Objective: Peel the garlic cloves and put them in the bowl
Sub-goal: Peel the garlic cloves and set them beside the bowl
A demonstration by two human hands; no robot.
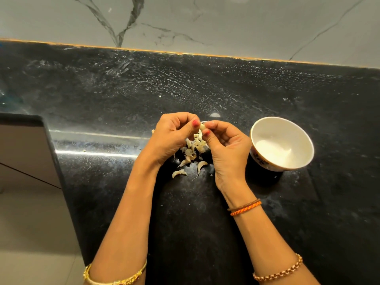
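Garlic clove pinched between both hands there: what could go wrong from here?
The garlic clove is held only by fingertips of the left hand and right hand, above the pile of garlic pieces; if it slips, it may get lost among them. The bowl sits off to the right, so the clove might drop on the counter during transfer.

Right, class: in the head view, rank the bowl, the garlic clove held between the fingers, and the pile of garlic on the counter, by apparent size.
1. bowl
2. pile of garlic, partly hidden by the hands
3. garlic clove
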